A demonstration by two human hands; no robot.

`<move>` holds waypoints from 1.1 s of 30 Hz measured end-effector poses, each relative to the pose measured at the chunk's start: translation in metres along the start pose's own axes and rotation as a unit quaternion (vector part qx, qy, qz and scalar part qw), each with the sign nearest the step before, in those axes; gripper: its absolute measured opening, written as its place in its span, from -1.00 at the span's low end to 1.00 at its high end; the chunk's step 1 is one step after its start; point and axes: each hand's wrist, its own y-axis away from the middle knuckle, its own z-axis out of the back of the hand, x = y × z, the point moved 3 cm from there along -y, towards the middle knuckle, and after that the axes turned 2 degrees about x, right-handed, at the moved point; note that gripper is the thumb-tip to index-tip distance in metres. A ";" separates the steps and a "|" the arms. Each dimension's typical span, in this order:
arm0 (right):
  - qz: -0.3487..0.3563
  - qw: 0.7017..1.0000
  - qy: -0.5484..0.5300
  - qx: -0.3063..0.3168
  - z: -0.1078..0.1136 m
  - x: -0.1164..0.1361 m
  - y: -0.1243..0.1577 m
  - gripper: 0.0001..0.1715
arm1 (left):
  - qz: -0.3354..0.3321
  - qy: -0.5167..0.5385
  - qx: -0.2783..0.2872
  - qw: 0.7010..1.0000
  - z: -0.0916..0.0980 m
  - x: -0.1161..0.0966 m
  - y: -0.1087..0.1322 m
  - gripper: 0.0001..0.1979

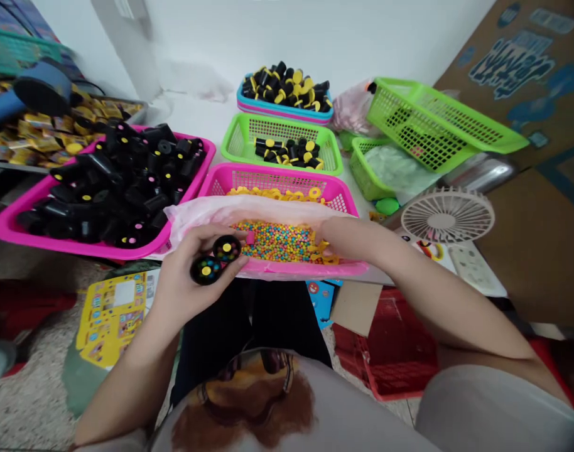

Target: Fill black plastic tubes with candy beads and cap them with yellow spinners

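Two black cylinders (206, 270) with yellow centres and coloured beads inside sit in my left hand (188, 270), its fingers wrapped round them. A small pink piece (250, 237) shows at its fingertips. My right hand (336, 238) reaches into the plastic-lined pink basket at its right end, beside yellow pieces (323, 251); its fingertips are partly hidden, and what they hold cannot be made out. Colourful small beads (277, 242) fill the lined basket (306, 268) between my hands. Just behind stands another pink basket (277, 172) with yellow rings.
On the left, a pink basket (210, 157) holds many black cylinders. A green basket (334, 150) and a blue tray (249, 108) with black-and-yellow cylinders stand behind. A fan (447, 216), green baskets (475, 119) and a cardboard box (517, 251) are on the right.
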 end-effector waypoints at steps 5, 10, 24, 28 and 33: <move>0.027 0.972 0.129 0.196 -0.008 -0.007 0.014 -0.90 | -0.005 -0.001 0.025 1.000 -0.010 -0.001 -0.003 -0.65; 0.053 0.965 0.117 0.228 0.022 0.015 0.011 -0.57 | 0.010 0.007 0.036 0.999 -0.015 -0.004 -0.004 -0.68; 0.215 0.941 -0.165 -0.201 0.000 0.141 0.016 -0.64 | 0.041 0.046 0.050 0.997 -0.023 -0.014 -0.001 -0.61; 0.291 0.917 -0.220 -0.163 -0.016 0.146 0.017 -0.45 | 0.010 0.021 0.043 0.999 -0.017 -0.016 0.002 -0.66; 0.314 0.915 -0.218 -0.125 -0.017 0.146 0.014 -0.45 | -0.032 0.011 0.042 0.999 -0.015 -0.015 0.004 -0.71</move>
